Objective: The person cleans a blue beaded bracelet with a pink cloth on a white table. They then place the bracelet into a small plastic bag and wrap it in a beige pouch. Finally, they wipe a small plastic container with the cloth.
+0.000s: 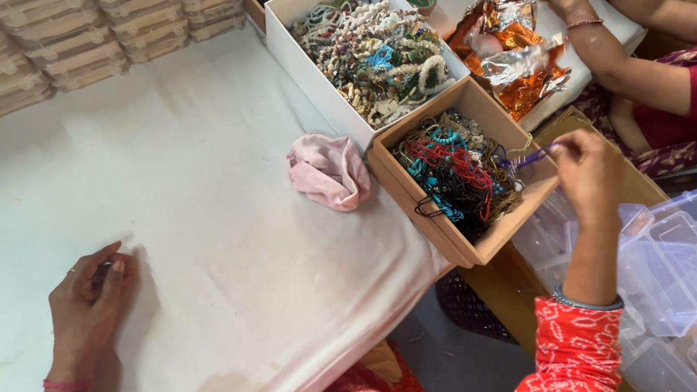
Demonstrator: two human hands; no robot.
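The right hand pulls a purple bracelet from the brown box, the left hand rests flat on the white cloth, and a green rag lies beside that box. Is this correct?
One detail is wrong: the rag is pink, not green, as the head view shows. The rest stands: the right hand pinches a purple bracelet at the brown box, and the left hand rests on the white cloth.

The right hand (588, 171) comes out of a red sleeve (573, 371) printed with small white flecks, and a thin pale blue bangle (587, 303) circles that wrist. The left hand (91, 304) wears a slim ring (71, 270) and a pink band (66, 384) at its wrist.
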